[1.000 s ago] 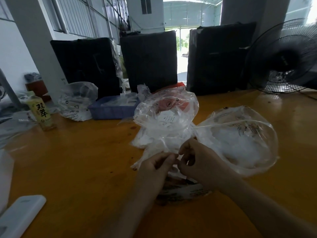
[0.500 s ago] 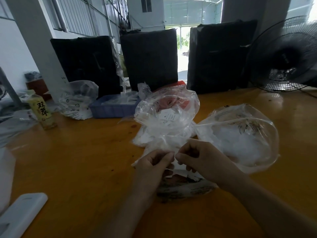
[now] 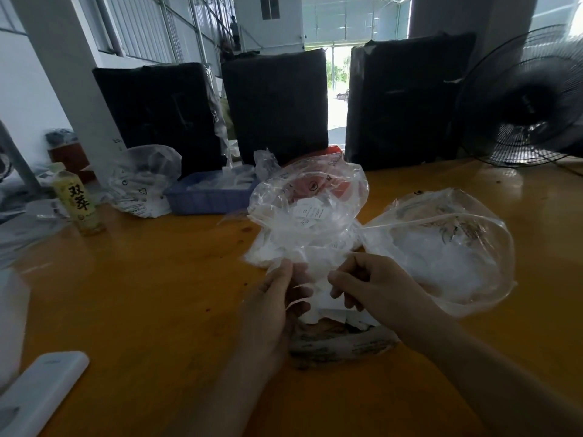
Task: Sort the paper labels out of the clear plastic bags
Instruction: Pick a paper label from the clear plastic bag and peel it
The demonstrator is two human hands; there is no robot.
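Observation:
A small clear plastic bag [image 3: 310,272] is stretched between my two hands over the yellow table [image 3: 157,294]. My left hand [image 3: 277,298] pinches its left edge and my right hand [image 3: 369,285] pinches its right edge. Behind them stands a big crumpled clear bag [image 3: 309,212] with white paper labels [image 3: 310,212] inside. To the right lies a puffed clear bag [image 3: 441,250] holding white material. A flat heap of printed bags and labels [image 3: 340,339] lies under my hands.
A blue tray [image 3: 205,200] with bags sits at the back, a further clear bag [image 3: 142,181] to its left, and a yellow drink bottle [image 3: 79,200]. A white device [image 3: 41,389] lies front left. Black bundles [image 3: 274,105] and a fan [image 3: 523,102] line the far edge.
My hands have drawn slightly apart, spreading the small bag between them. The view has shifted a little.

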